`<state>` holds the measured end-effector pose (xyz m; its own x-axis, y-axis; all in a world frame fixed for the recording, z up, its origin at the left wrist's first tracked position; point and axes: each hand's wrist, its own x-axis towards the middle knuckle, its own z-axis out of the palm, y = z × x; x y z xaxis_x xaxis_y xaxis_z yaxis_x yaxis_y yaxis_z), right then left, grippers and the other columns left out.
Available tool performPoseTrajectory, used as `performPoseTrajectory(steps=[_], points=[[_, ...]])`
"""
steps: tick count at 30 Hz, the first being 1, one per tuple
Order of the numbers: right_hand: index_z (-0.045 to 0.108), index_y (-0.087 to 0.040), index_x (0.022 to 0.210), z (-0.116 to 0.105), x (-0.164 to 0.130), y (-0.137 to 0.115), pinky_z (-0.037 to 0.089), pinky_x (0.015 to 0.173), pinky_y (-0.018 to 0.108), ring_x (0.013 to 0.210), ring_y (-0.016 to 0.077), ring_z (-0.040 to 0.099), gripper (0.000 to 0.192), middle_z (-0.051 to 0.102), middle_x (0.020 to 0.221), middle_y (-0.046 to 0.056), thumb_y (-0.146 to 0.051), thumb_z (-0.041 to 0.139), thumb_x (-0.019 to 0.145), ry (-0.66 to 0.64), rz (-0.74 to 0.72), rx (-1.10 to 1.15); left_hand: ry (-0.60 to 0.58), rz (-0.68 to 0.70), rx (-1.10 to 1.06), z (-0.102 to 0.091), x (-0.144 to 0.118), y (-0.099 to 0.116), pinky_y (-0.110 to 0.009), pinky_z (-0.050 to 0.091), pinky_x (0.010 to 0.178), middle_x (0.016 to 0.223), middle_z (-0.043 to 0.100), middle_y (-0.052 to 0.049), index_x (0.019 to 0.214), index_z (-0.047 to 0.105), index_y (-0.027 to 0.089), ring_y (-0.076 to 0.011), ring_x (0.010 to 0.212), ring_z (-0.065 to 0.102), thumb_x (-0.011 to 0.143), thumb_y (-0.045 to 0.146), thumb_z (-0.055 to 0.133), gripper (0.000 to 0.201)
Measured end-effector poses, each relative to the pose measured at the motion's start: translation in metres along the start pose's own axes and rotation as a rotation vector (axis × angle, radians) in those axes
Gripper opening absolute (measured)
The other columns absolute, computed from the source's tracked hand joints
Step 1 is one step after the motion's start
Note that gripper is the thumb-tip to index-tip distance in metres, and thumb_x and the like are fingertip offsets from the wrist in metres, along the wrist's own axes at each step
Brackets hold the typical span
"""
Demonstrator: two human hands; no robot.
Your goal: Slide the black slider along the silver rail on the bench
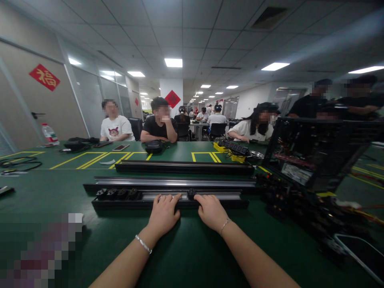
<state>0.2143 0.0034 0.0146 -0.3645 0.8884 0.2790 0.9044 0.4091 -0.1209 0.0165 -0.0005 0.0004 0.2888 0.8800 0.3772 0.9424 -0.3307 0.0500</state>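
Note:
A long black rail (220, 205) with a silver inner channel lies across the table in front of me. Several black block-like modules (121, 194) sit in its left end, and one single black module (191, 194) sits right of its middle. My left hand (164, 214) rests over the rail's near edge, fingers spread, its index finger pointing at the single module with a small gap. My right hand (211, 212) lies over the rail on the other side, with its index fingertip touching that module's right side. Its other fingertips are partly hidden behind the hand.
Two more rails, a middle rail (174, 183) and a far rail (184, 167), lie behind. On the right stand a black open-frame case (303, 156) and a heap of dark parts (288, 204). A phone (363, 252) lies near right. Several people sit across the table.

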Motion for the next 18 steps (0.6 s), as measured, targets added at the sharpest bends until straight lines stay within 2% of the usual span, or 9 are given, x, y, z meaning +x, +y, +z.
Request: performPoseTrajectory(steps=[11,18], points=[[0.058,-0.022,0.109,-0.0006,-0.0004,0.0062,0.032,0.088,0.028,0.091,0.0175,0.055,0.034,0.065,0.092,0.005,-0.014,0.039,0.082,0.015,-0.003,-0.019,-0.011,-0.001,-0.009,-0.0012,0.0005,-0.0007,-0.041,0.022,0.102,0.107,0.060,-0.004,0.128,0.046,0.029,-0.0211,0.104,0.051,0.080,0.029,0.047,0.048],[0.058,-0.026,0.107,-0.0068,-0.0033,0.0077,0.033,0.083,0.029,0.087,0.0176,0.057,0.031,0.066,0.090,0.002,-0.018,0.040,0.083,0.014,0.026,-0.060,-0.034,-0.016,-0.006,-0.0033,0.0009,0.0000,-0.041,0.022,0.103,0.109,0.060,-0.004,0.128,0.046,0.029,-0.0208,0.105,0.050,0.080,0.029,0.046,0.047]])
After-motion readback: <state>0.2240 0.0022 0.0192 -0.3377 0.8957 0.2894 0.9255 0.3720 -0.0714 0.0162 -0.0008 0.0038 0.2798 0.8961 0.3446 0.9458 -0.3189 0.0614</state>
